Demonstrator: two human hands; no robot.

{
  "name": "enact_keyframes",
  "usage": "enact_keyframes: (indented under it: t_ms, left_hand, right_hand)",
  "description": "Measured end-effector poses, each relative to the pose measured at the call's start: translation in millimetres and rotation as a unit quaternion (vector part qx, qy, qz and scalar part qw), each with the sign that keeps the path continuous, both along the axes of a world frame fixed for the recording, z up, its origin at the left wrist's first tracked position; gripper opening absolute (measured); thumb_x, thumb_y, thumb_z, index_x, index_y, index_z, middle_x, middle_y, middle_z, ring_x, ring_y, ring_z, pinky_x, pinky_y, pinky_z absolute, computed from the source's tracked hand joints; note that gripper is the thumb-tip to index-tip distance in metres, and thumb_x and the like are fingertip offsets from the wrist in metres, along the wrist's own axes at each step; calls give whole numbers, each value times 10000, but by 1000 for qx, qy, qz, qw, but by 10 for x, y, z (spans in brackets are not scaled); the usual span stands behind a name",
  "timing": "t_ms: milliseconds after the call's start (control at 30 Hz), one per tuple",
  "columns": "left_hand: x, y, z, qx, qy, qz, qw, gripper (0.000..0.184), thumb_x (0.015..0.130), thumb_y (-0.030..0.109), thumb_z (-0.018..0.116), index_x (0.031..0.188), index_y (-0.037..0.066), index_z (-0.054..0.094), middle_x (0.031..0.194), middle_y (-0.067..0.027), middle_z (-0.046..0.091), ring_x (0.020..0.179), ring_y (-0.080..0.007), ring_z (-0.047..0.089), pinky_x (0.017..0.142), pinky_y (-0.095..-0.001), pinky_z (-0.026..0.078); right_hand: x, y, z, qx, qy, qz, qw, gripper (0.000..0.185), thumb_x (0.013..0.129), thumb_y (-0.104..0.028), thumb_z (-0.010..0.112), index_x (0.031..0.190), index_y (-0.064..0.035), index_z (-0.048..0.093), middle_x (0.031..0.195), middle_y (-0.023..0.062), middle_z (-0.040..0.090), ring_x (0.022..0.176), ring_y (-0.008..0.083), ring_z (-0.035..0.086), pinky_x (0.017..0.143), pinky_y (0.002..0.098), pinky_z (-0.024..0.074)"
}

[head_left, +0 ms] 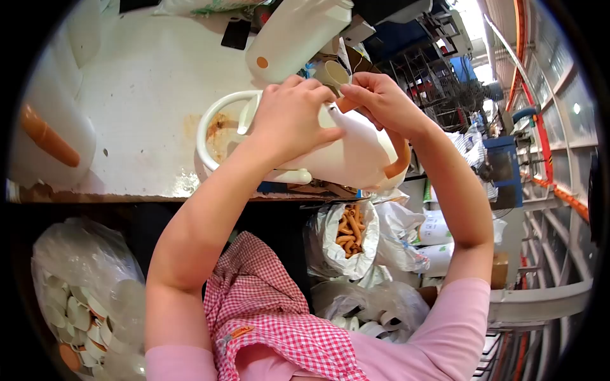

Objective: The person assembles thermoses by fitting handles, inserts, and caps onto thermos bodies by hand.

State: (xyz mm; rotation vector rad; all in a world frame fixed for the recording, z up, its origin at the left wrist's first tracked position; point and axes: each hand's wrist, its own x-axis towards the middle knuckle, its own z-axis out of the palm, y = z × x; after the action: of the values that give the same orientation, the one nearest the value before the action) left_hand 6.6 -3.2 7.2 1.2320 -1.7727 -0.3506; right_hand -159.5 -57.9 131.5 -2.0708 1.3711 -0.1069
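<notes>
Seating the orange handle (pixel 400 164) seems the step: my right hand (pixel 381 101) pinches its end, my left hand (pixel 292 117), grip unclear, touches the white jug (pixel 356 149) lying on the table (pixel 152 101), and careful alignment is needed next.

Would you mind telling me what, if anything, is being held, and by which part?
The right hand holds the orange-brown curved handle near one end. The left hand lies over the white container; whether it grips cannot be told.
</notes>
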Motion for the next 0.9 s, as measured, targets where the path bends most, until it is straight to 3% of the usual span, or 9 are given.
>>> enact_keyframes:
  t_ms: [100, 200, 467, 533, 567, 633, 667, 800, 900]
  left_hand:
    - [3, 26, -13, 18, 2, 7, 1000, 458, 752, 415, 777, 1096, 121, 704, 1149, -46, 669, 1170, -238, 572, 970, -420, 440]
    - [-17, 1, -64, -5, -4, 19, 1000, 481, 754, 434, 759, 1105, 110, 704, 1109, -34, 666, 1159, -228, 568, 972, -406, 426]
    - [2, 30, -44, 30, -2, 8, 1000, 484, 753, 448, 768, 1086, 102, 704, 1105, -33, 661, 1153, -223, 564, 970, -410, 420]
    - [7, 32, -31, 26, -3, 5, 1000, 481, 753, 447, 771, 1078, 100, 703, 1110, -32, 659, 1158, -222, 560, 972, -413, 419]
    - [4, 37, -28, 26, -7, 8, 1000, 479, 753, 445, 772, 1076, 99, 701, 1111, -33, 656, 1163, -221, 556, 973, -414, 416]
    - [-2, 32, -18, 19, -15, 3, 1000, 477, 753, 443, 774, 1074, 98, 699, 1111, -34, 654, 1167, -221, 553, 974, -414, 412]
    - [3, 24, -26, 14, -10, 3, 1000, 481, 753, 445, 775, 1077, 98, 697, 1109, -33, 651, 1167, -220, 552, 973, -414, 410]
    - [6, 14, -26, 3, 1, -6, 1000, 456, 746, 422, 790, 1043, 93, 683, 1090, -29, 652, 1160, -228, 554, 972, -410, 407]
    - [-16, -7, -47, -13, 7, -11, 1000, 436, 734, 397, 802, 1010, 88, 668, 1086, -36, 658, 1162, -241, 554, 984, -416, 406]
  right_hand:
    - [50, -110, -109, 60, 5, -47, 997, 314, 991, -327, 598, 895, -30, 628, 751, 8, 699, 490, 43, 437, 429, 220, 360]
    - [-14, -156, -123, 136, -43, -101, 985, 254, 1023, -300, 560, 957, -66, 635, 643, -55, 540, 448, 14, 341, 412, 208, 291]
    - [83, -53, -138, 97, -46, -93, 990, 230, 1022, -266, 571, 937, -60, 627, 719, -34, 631, 469, -3, 380, 397, 188, 275]
    - [74, -47, -141, -13, 27, -31, 999, 234, 1000, -244, 596, 934, -24, 645, 791, 26, 702, 526, 52, 523, 455, 215, 401]
    - [75, -31, -146, -15, 27, -35, 999, 234, 1000, -244, 596, 934, -24, 645, 791, 26, 702, 526, 52, 523, 455, 215, 401]
    - [126, 16, -174, -131, 51, 76, 987, 251, 972, -226, 624, 882, 7, 632, 866, 82, 740, 641, 120, 646, 588, 267, 511]
    - [181, 57, -139, -125, 69, 58, 988, 291, 962, -244, 628, 838, 17, 596, 846, 97, 750, 722, 196, 714, 707, 315, 546]
    - [219, 101, -100, -200, 149, 101, 963, 307, 967, -292, 586, 844, -10, 593, 805, 108, 742, 772, 314, 710, 702, 363, 546]
    - [230, 112, -88, -203, 151, 108, 961, 318, 970, -313, 571, 851, -19, 595, 809, 99, 743, 770, 309, 709, 689, 387, 540]
